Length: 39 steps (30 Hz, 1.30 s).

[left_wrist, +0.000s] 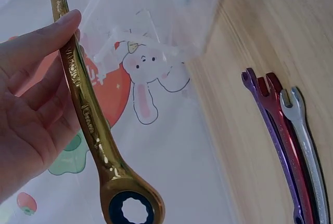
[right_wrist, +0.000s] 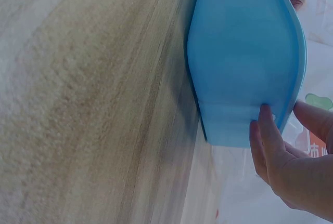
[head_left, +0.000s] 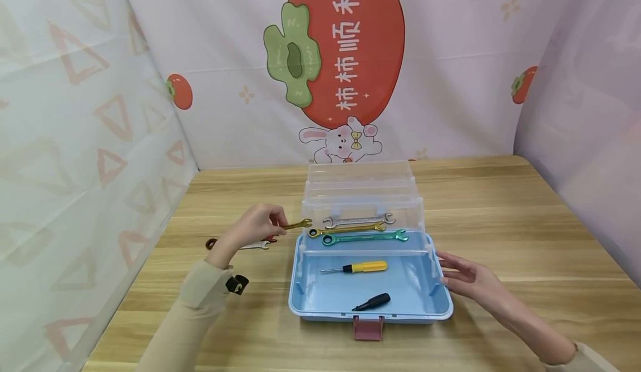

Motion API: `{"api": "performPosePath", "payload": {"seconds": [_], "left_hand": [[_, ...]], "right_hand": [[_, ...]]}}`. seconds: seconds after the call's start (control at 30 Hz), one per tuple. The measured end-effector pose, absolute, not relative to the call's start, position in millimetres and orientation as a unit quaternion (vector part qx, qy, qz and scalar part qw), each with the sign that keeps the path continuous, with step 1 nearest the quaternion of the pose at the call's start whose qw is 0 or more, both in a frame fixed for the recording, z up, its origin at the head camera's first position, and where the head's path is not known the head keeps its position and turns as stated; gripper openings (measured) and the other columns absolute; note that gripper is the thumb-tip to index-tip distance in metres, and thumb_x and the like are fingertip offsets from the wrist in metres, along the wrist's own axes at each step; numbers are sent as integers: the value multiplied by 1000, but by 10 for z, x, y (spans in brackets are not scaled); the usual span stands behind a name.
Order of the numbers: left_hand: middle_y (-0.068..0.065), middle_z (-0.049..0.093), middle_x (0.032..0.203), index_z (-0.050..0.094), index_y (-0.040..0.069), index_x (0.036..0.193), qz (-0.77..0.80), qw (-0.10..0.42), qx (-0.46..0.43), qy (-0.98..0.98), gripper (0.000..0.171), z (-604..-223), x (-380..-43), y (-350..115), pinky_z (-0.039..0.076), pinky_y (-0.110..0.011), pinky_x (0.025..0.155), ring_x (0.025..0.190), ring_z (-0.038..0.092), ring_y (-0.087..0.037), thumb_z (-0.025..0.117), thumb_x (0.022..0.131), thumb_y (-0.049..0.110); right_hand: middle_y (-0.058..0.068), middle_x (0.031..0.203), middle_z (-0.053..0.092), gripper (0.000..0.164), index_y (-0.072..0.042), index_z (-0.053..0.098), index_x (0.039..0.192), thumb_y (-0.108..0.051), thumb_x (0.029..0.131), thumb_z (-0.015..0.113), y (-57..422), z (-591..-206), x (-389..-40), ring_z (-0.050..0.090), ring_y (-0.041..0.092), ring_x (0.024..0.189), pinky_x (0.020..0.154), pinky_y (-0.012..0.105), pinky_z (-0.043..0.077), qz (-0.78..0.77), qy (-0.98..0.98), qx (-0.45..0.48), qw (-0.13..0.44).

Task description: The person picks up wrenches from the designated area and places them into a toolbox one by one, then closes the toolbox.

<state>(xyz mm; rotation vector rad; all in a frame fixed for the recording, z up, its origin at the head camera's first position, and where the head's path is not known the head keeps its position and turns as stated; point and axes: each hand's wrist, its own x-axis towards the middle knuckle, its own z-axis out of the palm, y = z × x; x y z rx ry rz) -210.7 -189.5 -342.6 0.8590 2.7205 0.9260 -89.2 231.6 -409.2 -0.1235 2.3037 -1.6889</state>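
My left hand (head_left: 256, 227) pinches a gold ratchet wrench (left_wrist: 89, 109) between thumb and fingers, raised above the table left of the toolbox. Its ring end points down in the left wrist view. Below that hand lie a silver wrench (left_wrist: 304, 125), a red wrench (left_wrist: 283, 125) and a purple wrench (left_wrist: 268, 122), side by side. At the blue toolbox (head_left: 370, 315), my right hand (head_left: 471, 277) touches the right wall with extended fingers, thumb by the rim. Toward the back of the box lie a silver wrench (head_left: 358, 221), a gold wrench (head_left: 350, 229) and a green wrench (head_left: 368, 238).
A yellow-handled screwdriver (head_left: 368, 267) and a black screwdriver (head_left: 375, 302) lie on the box floor. The clear lid (head_left: 360, 186) stands raised at the back. A pink latch (head_left: 368, 328) hangs in front. Printed cloth (head_left: 225, 122) hangs behind the wooden table (head_left: 501, 211).
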Motion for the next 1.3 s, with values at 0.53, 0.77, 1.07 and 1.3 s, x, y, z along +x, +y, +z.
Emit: {"api": "performPosePath", "payload": {"seconds": [0.53, 0.77, 1.07, 1.3], "left_hand": [[3, 58, 68, 62, 6, 75, 269, 66, 330, 903, 8, -3280, -2178, -1538, 43, -23, 52, 58, 49, -9, 70, 73, 5], [1, 60, 72, 61, 6, 75, 255, 74, 351, 898, 8, -3221, -2192, -1354, 45, -21, 60, 64, 52, -10, 69, 74, 3], [2, 59, 71, 60, 9, 70, 265, 87, 369, 887, 13, -3152, -2196, -1136, 45, -20, 59, 63, 51, -11, 70, 72, 1], [2, 59, 69, 60, 8, 69, 260, 115, 385, 878, 13, -3131, -2220, -997, 45, -20, 57, 61, 51, -11, 71, 71, 2]], "right_hand": [[31, 130, 35, 63, 2, 28, 136, -19, 85, 58, 2312, -4090, -888, 51, 26, 109, 79, 29, 48, -586, 796, -38, 145], [32, 129, 35, 64, 3, 28, 136, -19, 85, 59, 2321, -4093, -894, 54, 20, 106, 79, 29, 48, -589, 794, -38, 146], [32, 129, 35, 63, 3, 27, 136, -18, 85, 58, 2323, -4104, -899, 54, 18, 106, 79, 29, 48, -590, 793, -42, 147], [31, 130, 35, 64, 2, 27, 136, -20, 85, 59, 2323, -4089, -904, 51, 28, 109, 79, 30, 48, -584, 797, -34, 151]]}}
